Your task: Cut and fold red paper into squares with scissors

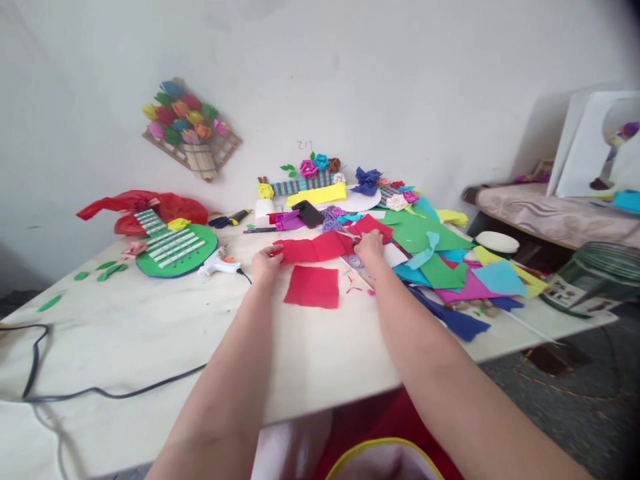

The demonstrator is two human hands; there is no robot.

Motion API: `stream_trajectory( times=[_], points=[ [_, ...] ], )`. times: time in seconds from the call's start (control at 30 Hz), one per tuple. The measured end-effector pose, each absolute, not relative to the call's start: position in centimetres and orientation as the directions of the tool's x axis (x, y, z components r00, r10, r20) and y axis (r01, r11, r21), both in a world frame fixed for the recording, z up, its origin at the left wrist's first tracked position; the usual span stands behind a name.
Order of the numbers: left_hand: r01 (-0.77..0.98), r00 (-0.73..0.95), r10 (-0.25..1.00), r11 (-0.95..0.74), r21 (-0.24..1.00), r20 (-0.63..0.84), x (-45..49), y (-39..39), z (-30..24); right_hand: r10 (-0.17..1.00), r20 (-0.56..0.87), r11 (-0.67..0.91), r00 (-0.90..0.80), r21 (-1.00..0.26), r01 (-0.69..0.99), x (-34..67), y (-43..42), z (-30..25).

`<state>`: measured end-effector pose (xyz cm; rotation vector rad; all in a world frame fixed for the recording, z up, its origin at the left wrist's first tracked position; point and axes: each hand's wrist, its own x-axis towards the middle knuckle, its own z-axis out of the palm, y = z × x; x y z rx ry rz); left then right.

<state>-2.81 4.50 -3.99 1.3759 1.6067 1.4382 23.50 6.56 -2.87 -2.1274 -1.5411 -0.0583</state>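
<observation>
A long strip of red crepe paper (315, 247) stretches between my hands above the table. My left hand (267, 263) pinches its left end between thumb and fingers. At the other end, my right hand (369, 248) is closed round a pair of scissors (349, 234), whose pale blades lie at the strip's right part. A dark bit of the handle shows by my fingers. Below the strip a square of red crepe paper (312, 287) lies flat. Another red paper piece (367, 227) sits just beyond my right hand.
A white glue gun (219, 264) and a green disc with white rolls (175, 252) lie to the left, with a black cable (115, 395) nearer. Coloured paper scraps (425, 230) cover the right side, near a glass jar (595, 277). A phone (311, 214) rests behind the strip.
</observation>
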Motion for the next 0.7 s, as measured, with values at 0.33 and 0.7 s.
stream_trajectory(
  times=[0.33, 0.7],
  points=[
    [0.343, -0.246, 0.941, -0.14, 0.929, 0.233, -3.4, 5.5, -4.9, 0.889, 0.45, 0.1, 0.086, -0.374, 0.922, 20.1, 4.8, -0.6],
    [0.258, -0.124, 0.972, -0.165, 0.952, 0.202, -3.1, 5.1, -4.6, 0.937, 0.028, 0.342, -0.348, -0.27, 0.9, 16.4, 3.7, -0.1]
  ],
)
